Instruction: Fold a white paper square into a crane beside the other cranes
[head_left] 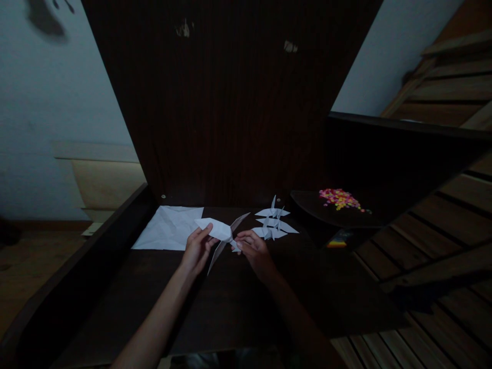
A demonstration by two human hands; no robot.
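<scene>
A white folded-paper figure [219, 229], with long pointed flaps like wings, is held above the dark desk between both hands. My left hand [198, 249] grips its broad left part, thumb on top and fingers underneath. On the other side, my right hand [253, 249] pinches the small narrow end; its fingertips partly hide that end. Just beyond the right hand stand several finished white origami figures [274, 224] in a close group, with pointed wings and upright tips. A creased sheet of white paper [167, 228] lies flat to the left of the hands.
A tall dark wooden panel [230, 113] rises behind the desk [161, 302]. Small colourful pieces [340, 199] are heaped on a rounded shelf [307, 205] at the right. A raised board [77, 271] edges the left side. Wooden slats [423, 241] fill the right.
</scene>
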